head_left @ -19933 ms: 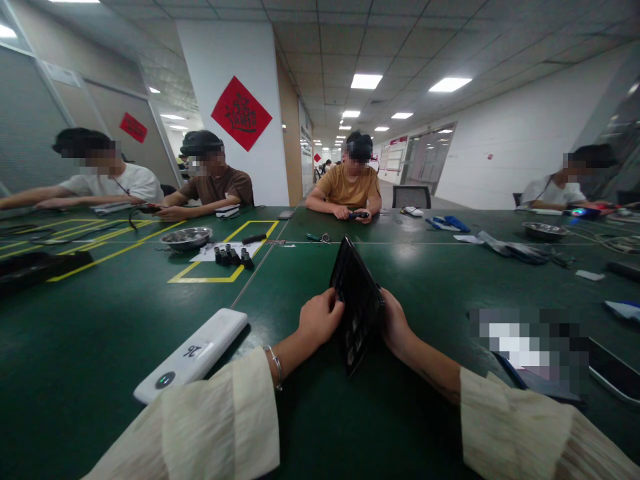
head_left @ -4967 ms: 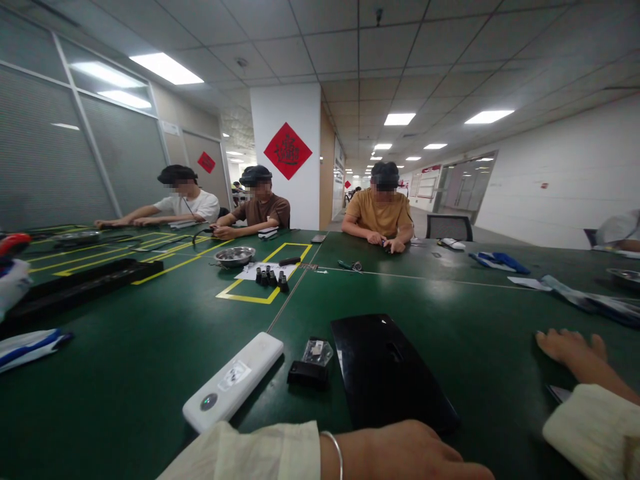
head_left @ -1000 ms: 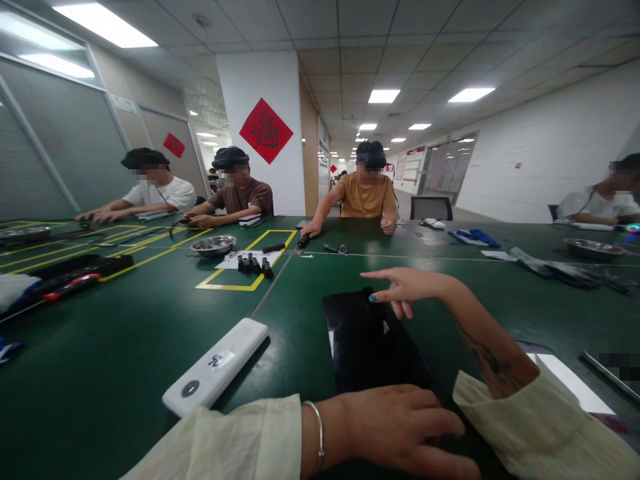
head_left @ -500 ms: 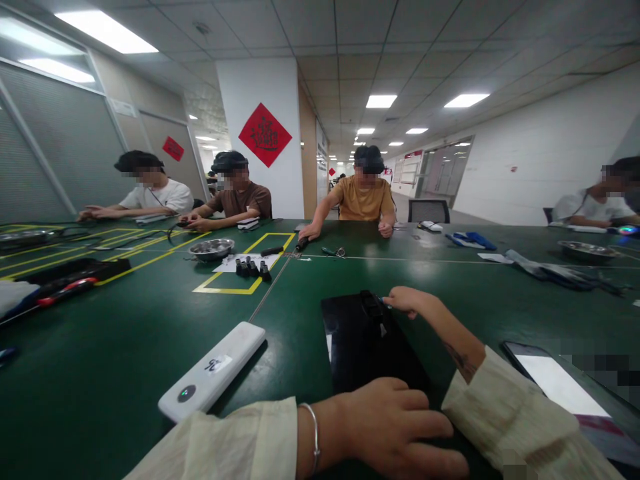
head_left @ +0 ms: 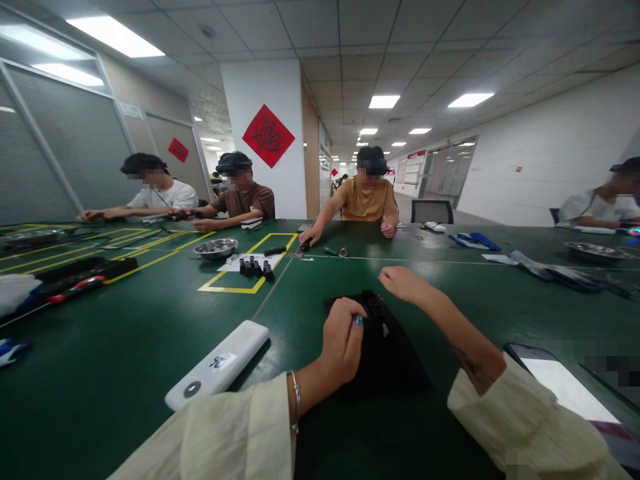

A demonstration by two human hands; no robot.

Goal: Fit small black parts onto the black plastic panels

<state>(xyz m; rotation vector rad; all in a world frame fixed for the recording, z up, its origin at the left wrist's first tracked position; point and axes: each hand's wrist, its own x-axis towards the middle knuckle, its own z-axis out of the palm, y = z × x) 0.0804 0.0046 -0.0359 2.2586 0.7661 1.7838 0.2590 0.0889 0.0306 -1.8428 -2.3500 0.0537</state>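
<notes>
Green table (head_left: 150,320) fills the foreground, ceiling lights (head_left: 384,102) on. Black panel (head_left: 390,370) lies on it right in front of us, small black slotted piece (head_left: 373,305) at its far end. Our left hand (head_left: 343,343) is at the panel's left edge, fingers curled, thumb up; we can't tell if it's pinching anything. Our right hand (head_left: 407,287) is just beside the slotted piece, on its right, fingers folded in; can't tell if anything's inside. White power bank (head_left: 227,357) with a handwritten label sits left of our left hand; phone (head_left: 560,387), screen lit, right of our right sleeve (head_left: 525,407). Further out, left: black caps (head_left: 269,271) on white paper (head_left: 230,265), partly ringed by yellow tape (head_left: 230,290), steel bowl (head_left: 216,249) just beside. Across from us, a person in a yellow shirt (head_left: 370,201) has one hand on a black object (head_left: 306,245); small green-handled tool (head_left: 331,252) lies near it.
</notes>
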